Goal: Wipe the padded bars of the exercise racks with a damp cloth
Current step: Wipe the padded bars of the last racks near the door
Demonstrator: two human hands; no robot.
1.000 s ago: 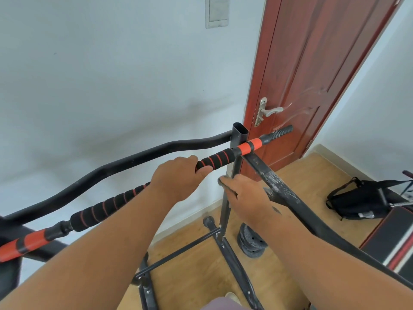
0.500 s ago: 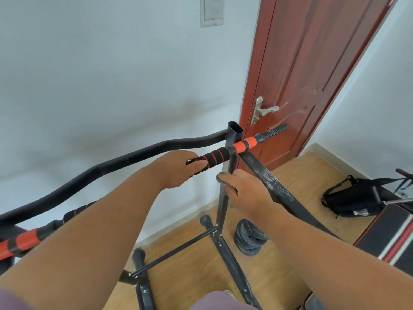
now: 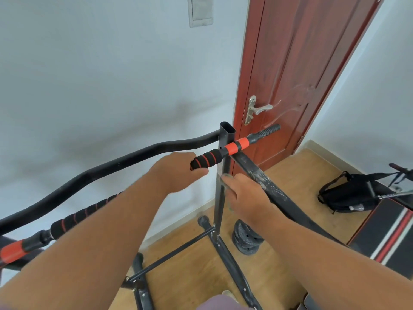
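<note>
Beside the red door (image 3: 297,70), the left hand (image 3: 176,173) curls its fingers around the black-and-red foam-padded bar (image 3: 206,159) of the exercise rack, just left of its grey upright post (image 3: 225,139). The right hand (image 3: 243,193) grips that post lower down, fingers wrapped round it; no cloth shows. Weight plates (image 3: 245,240) lie on the wooden floor (image 3: 297,175).

The single head-worn wide-angle view looks forward and steeply down from close above both forearms, which enter from the bottom edge, facing a white wall (image 3: 100,86) across the upper left, a red door (image 3: 301,74) at upper right and wooden floor (image 3: 290,175) at lower right.
</note>
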